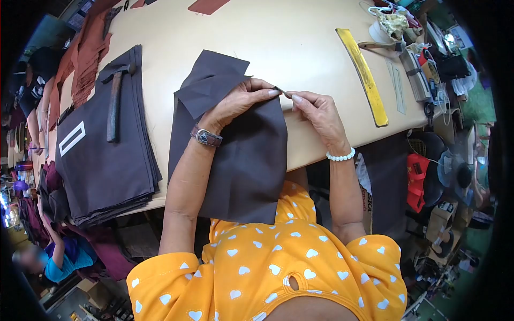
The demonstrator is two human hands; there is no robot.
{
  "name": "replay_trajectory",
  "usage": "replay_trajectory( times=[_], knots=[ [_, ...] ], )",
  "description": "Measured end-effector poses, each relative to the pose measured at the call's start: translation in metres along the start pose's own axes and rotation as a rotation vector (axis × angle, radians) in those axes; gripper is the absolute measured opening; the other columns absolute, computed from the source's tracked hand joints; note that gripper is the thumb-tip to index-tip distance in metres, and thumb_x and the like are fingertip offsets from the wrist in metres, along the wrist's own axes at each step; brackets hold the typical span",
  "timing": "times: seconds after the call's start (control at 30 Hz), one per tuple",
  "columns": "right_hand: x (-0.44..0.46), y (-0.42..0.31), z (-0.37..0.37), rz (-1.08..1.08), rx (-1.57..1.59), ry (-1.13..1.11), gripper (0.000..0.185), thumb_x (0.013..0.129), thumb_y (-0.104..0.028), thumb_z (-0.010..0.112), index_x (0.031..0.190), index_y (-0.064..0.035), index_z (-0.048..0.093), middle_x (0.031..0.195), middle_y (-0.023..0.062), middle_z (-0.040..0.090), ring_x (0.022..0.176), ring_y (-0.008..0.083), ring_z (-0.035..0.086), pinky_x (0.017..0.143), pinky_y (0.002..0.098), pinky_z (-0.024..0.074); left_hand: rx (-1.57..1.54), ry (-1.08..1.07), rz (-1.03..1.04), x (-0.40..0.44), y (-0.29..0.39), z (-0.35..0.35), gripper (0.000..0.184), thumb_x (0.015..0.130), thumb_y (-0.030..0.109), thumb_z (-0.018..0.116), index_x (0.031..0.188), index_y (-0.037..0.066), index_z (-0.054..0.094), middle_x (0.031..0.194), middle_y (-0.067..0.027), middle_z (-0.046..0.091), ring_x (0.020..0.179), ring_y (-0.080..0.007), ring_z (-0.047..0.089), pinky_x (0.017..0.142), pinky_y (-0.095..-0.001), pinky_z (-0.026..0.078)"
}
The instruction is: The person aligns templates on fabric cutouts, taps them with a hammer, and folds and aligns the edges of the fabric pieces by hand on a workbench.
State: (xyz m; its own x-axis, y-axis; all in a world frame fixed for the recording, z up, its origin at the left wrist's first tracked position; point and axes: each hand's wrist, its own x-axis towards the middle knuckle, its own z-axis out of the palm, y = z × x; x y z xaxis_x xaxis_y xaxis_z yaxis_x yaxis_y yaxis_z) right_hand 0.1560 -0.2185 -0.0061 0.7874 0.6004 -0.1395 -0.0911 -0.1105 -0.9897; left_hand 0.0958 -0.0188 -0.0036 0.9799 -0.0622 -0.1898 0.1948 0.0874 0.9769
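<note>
A dark brown fabric piece [241, 155] hangs over the table's front edge toward my lap, with its upper part folded over on the tabletop. My left hand [243, 99] is closed on its upper right edge, thumb and fingers pinching the cloth. Just right of that, my right hand [320, 115] pinches a thin dark tip or strip at the same corner; whether it is part of the fabric I cannot tell. The folded flap [211, 93] lies against my left wrist.
On the left, a hammer [114, 104] and a white rectangular frame [72, 139] rest on stacked dark fabric [107, 176]. A yellow ruler-like strip [363, 80] lies right. Rust-coloured cloth [85, 59] is at far left. Tools and boxes crowd the right edge. Other people are at left.
</note>
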Motion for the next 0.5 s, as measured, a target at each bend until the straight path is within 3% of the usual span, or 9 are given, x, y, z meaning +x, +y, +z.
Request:
replay_trajectory(
  times=[0.5],
  knots=[
    [-0.0023,-0.0058,0.0026,0.008,0.02,0.001,0.024,0.086,-0.016,0.061,0.099,0.0025,0.066,0.074,-0.0025,0.057,0.069,0.004,0.047,0.061,0.0184,0.0373,0.016,0.0,0.008,0.0013,-0.0044,-0.0013,0.023,0.085,0.021,0.063,0.098,0.003,0.066,0.089,0.0001,0.064,0.083,-0.0048,0.054,0.08,-0.0182,0.041]
  ],
)
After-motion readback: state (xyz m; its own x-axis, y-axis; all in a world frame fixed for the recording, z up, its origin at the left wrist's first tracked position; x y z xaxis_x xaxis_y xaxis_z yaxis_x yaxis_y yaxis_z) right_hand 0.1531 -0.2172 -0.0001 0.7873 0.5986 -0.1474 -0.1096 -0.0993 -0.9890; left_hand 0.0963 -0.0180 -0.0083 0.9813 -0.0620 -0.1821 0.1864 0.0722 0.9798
